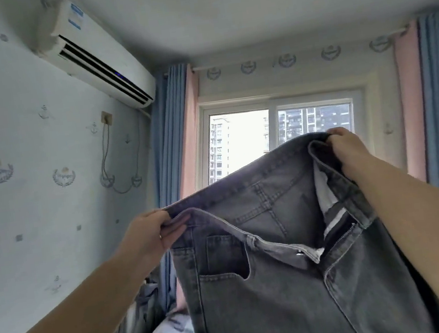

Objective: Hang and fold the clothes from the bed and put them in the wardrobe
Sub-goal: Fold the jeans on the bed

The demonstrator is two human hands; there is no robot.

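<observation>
Both hands hold the jeans (297, 281) up by the top: left hand (152, 234) and right hand (345, 147) pinch it tight.

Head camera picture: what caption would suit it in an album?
Both hands, left hand and right hand, hold grey jeans up by the waistband before the window.

Unfastened grey jeans (297, 281), waistband up, hanging

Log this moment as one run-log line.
left hand grips waistband | right hand grips waistband | jeans held up, unzipped | unfolded
</observation>
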